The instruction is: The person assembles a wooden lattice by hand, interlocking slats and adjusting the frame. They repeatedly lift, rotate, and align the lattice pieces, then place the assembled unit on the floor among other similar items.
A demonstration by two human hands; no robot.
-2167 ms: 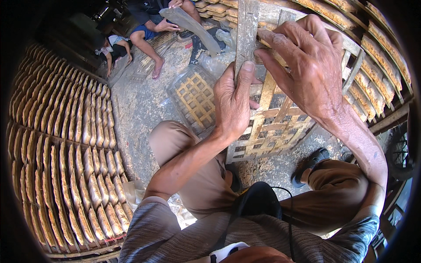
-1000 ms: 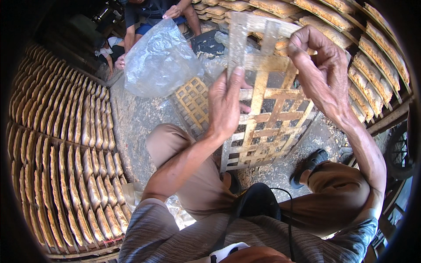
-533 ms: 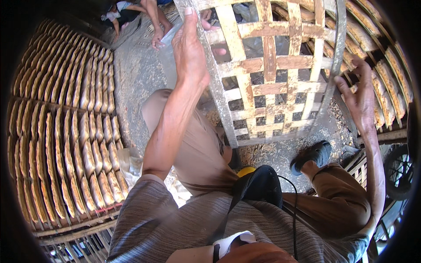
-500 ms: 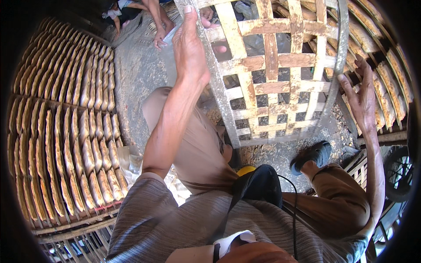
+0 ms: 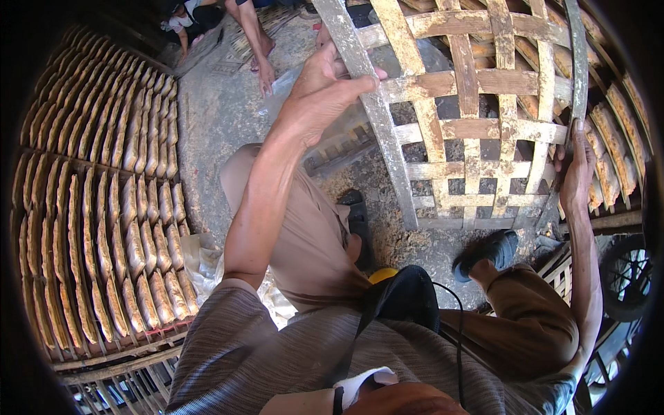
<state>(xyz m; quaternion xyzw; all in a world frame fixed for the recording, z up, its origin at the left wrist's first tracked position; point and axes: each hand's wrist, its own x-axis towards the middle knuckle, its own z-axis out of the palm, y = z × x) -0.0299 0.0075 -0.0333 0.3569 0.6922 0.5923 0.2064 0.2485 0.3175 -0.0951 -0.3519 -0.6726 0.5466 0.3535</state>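
Note:
I hold a woven bamboo lattice rack (image 5: 477,117), pale and crusted, raised in front of me over my knees. My left hand (image 5: 321,93) grips its left edge slat near the top, thumb over the front. My right hand (image 5: 574,173) grasps the thin right edge strip lower down, fingers curled around it. The rack's top runs out of the picture. Behind my left hand a clear plastic sheet (image 5: 290,83) shows partly.
Racks of brown flat cakes (image 5: 104,228) stand in rows on my left. More loaded racks (image 5: 615,152) lean at the right. Another lattice (image 5: 339,149) lies on the rough ground. Another person's bare legs and hand (image 5: 259,48) are at the top. A wheel (image 5: 626,277) sits at right.
The rack rose from low in front of me to close up near my head. My hands slid apart onto its two side edges. The plastic sheet dropped behind it.

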